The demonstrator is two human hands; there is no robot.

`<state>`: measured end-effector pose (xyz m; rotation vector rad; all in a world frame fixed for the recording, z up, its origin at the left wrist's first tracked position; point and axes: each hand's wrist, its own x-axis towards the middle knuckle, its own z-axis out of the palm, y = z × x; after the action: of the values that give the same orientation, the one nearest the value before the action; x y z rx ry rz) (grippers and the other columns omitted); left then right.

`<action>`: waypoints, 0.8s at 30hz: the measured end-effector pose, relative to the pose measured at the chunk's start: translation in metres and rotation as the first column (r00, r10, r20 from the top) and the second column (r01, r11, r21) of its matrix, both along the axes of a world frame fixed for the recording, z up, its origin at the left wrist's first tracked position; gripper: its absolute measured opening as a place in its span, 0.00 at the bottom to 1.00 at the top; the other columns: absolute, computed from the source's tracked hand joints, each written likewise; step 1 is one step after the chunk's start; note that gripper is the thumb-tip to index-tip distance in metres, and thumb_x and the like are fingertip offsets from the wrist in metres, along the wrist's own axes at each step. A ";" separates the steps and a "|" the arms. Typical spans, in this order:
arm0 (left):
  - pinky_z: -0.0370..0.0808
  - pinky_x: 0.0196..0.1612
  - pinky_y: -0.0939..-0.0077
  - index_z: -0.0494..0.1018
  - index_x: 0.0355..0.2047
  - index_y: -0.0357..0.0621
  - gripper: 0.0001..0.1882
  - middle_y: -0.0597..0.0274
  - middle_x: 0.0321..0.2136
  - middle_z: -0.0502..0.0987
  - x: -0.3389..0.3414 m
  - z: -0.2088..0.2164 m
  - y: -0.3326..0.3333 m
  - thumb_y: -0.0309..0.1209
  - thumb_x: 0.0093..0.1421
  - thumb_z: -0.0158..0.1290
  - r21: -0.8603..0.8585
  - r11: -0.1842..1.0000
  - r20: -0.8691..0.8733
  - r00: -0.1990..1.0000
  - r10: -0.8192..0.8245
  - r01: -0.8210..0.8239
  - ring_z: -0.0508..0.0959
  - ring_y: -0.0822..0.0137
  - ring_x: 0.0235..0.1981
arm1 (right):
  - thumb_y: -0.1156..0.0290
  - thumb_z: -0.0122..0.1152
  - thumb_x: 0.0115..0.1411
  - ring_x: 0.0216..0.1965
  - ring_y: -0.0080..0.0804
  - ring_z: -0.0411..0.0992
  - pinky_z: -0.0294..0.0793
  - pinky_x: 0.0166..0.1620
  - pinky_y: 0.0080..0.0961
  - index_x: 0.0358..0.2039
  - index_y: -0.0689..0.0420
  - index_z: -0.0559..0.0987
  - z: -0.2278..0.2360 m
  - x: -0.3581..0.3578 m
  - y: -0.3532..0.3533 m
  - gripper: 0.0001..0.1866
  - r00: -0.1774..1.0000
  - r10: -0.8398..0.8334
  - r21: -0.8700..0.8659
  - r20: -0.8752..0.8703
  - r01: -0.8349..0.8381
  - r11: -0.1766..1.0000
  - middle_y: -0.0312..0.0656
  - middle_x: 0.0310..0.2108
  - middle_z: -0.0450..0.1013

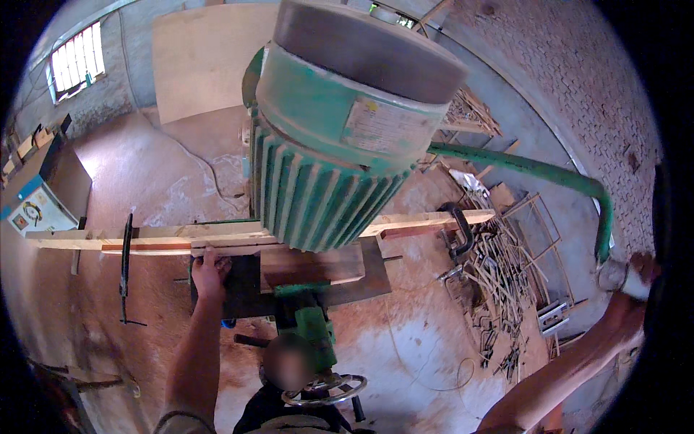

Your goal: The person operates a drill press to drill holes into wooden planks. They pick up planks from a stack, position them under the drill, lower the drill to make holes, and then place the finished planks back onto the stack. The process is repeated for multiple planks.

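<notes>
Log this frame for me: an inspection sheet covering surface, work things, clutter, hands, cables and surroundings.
Surface: dark machine table under a wooden block.
Work things: long wooden beam, black clamp at left, black C-clamp at right; green motor above.
Clutter: wood-strip pile at right.
Hands: left hand at the beam; right hand near the green lever's lower end, grip unclear.
Cables: thin cable on the floor.
Surroundings: barred window, plywood sheet.

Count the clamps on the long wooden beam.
2 visible: a black bar clamp toward the left end of the long wooden beam, and a black C-shaped clamp toward its right end. Others may be hidden behind the green motor.
</notes>
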<state>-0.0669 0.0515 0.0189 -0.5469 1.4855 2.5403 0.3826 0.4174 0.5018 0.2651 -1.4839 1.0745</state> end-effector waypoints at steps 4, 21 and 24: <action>0.76 0.28 0.77 0.66 0.42 0.41 0.17 0.61 0.30 0.74 0.002 0.002 0.006 0.40 0.60 0.52 0.022 0.998 -0.032 0.998 -0.050 0.051 0.76 0.69 0.27 | 0.66 0.52 0.61 0.39 0.39 0.64 0.61 0.56 0.41 0.46 0.67 0.69 -0.037 0.029 -0.012 0.18 0.989 -0.079 -0.087 -0.124 0.068 0.994 0.50 0.38 0.65; 0.76 0.28 0.76 0.66 0.42 0.41 0.18 0.60 0.29 0.75 0.000 -0.003 0.004 0.41 0.60 0.53 0.005 0.998 -0.028 0.998 -0.058 0.058 0.77 0.68 0.27 | 0.60 0.59 0.55 0.34 0.34 0.63 0.63 0.45 0.37 0.31 0.54 0.68 -0.191 0.020 -0.106 0.13 0.963 0.148 -0.260 -0.225 -0.205 0.943 0.36 0.28 0.62; 0.76 0.28 0.77 0.66 0.42 0.42 0.18 0.61 0.29 0.75 0.002 -0.001 0.003 0.43 0.60 0.53 -0.013 0.998 -0.030 0.998 -0.059 0.058 0.77 0.69 0.27 | 0.61 0.54 0.58 0.35 0.37 0.65 0.66 0.42 0.37 0.33 0.55 0.70 -0.214 0.027 -0.119 0.11 0.894 0.160 -0.426 -0.419 -0.349 0.835 0.39 0.31 0.66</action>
<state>-0.0653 0.0540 0.0180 -0.4620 1.5047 2.5075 0.4095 0.2984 0.2876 0.2909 -0.8093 1.4948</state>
